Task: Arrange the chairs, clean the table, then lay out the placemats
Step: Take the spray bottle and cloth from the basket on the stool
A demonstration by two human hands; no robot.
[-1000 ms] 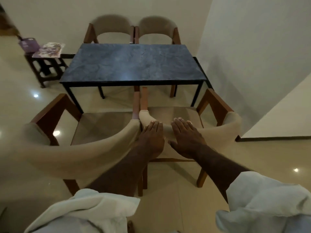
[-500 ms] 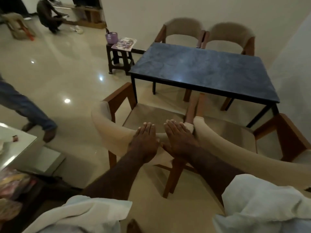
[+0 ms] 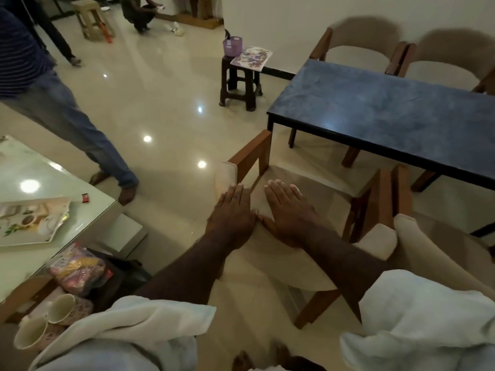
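Looks dim and yellowish throughout, lit from overhead. Shows small round lamp reflections as hard glare on the glossy floor [image 3: 166, 84], and a larger blown-out patch on the pale low table [image 3: 67, 172] at the left. Gives the blue table [image 3: 375, 116] only a faint sheen. Leaves the left hand [image 3: 233, 212] and right hand [image 3: 289, 212] underexposed, with little detail in the skin. Smears the far chairs [image 3: 359, 38] against the wall [image 3: 281, 22], with soft dark halos above their backs. Bends straight lines toward the edges, softens the corners, carries grain all over.
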